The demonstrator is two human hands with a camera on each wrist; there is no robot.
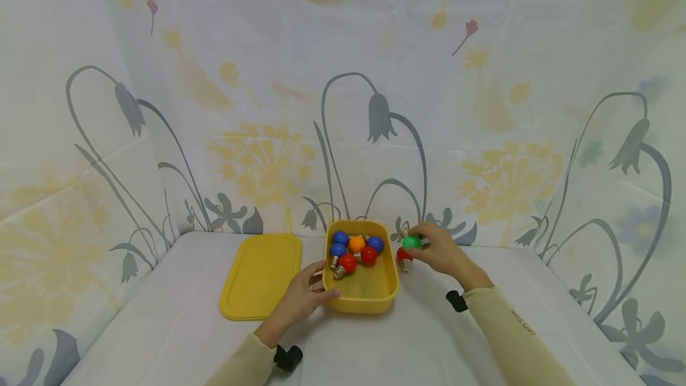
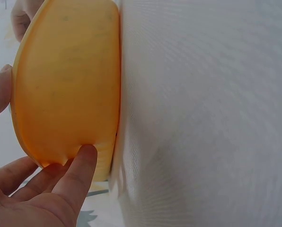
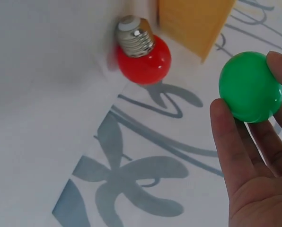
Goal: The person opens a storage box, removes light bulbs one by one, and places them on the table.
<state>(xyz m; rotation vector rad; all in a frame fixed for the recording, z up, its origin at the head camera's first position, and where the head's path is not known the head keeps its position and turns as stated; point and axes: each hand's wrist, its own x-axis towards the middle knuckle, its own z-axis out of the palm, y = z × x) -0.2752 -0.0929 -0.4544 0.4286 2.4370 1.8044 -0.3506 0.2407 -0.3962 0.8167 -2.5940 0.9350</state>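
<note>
My right hand (image 1: 440, 252) pinches a green light bulb (image 3: 251, 87) between thumb and fingertips, off the table to the right of a yellow plastic box (image 1: 361, 305). Under the green bulb, a red light bulb (image 3: 145, 60) lies on the table with its metal screw base showing. My left hand (image 1: 301, 296) holds the box at its near left corner, thumb at the rim and fingers against the side wall (image 2: 67, 90). Inside the box sit several bulbs: blue ones (image 1: 340, 238), an orange one (image 1: 356, 244) and red ones (image 1: 348, 263), grouped toward the far left.
A yellow lid (image 1: 264, 276) lies flat on the white table, left of the box. Behind the table hangs a flower-printed cloth (image 1: 343, 112), which also runs along both sides.
</note>
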